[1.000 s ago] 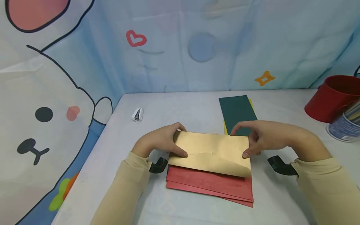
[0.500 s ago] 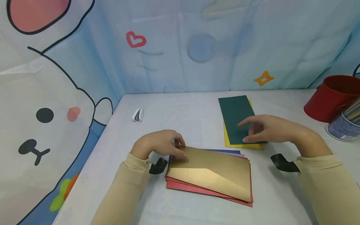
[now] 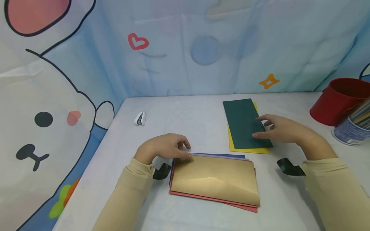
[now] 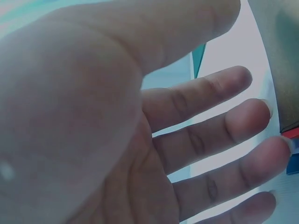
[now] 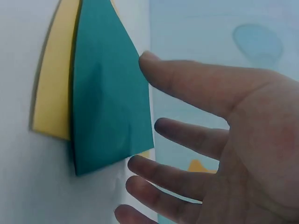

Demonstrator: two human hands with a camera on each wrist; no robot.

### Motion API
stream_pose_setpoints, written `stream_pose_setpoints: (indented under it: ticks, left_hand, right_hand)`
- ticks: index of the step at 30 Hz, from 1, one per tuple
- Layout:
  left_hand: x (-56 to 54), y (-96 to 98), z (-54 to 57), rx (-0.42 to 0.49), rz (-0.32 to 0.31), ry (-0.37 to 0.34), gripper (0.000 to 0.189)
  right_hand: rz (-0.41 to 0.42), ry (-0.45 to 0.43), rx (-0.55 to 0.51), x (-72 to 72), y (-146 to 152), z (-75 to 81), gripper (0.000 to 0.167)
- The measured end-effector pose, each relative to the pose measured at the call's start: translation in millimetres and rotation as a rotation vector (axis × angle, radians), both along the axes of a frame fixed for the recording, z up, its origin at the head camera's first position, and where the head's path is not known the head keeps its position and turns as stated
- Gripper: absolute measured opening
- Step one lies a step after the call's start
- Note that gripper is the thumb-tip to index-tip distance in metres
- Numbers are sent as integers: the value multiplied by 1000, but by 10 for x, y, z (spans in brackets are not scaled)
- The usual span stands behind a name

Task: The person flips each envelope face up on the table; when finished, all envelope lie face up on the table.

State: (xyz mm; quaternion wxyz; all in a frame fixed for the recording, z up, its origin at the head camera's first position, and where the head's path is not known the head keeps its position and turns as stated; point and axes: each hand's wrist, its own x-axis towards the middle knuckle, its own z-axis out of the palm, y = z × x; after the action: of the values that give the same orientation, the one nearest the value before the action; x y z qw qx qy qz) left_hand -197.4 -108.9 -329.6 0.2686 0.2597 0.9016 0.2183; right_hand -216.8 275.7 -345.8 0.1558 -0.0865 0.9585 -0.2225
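A gold envelope (image 3: 215,183) lies on top of a stack in front of the person. Edges of red (image 3: 245,208) and blue-purple envelopes (image 3: 228,156) show from under it. At its upper left corner is the left hand (image 3: 163,146), thumb close over the gold surface; whether it touches cannot be told. In the left wrist view its fingers (image 4: 201,140) are spread and grip nothing. Over a dark green envelope (image 3: 242,123), which lies on a yellow one (image 3: 248,150), hovers the right hand (image 3: 281,129). Its fingers (image 5: 173,179) are apart and hold nothing.
A small white stapler-like item (image 3: 140,118) lies at the table's back left. To the right stand a red bucket (image 3: 332,102) and a blue-white can (image 3: 351,131) with pencil-like sticks. A printed curtain (image 3: 173,64) hangs behind the white table (image 3: 156,205).
The gold envelope, held by both hands earlier, has come down onto the stack and lies straighter. The right hand let it go and moved up and right, over the green envelope.
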Motion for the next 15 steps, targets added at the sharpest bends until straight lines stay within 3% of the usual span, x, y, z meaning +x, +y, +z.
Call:
stream_pose_setpoints:
  ticks: [6, 11, 15]
  left_hand:
    - [-12, 12, -28, 6, -20, 16, 37]
    - [-21, 18, -40, 6, -21, 30, 37]
    - [-24, 22, -48, 6, -20, 36, 37]
  right_hand:
    - [40, 5, 19, 19, -101, -20, 83]
    - [105, 73, 113, 46, -234, -13, 81]
    - [106, 78, 163, 73, -352, -14, 87]
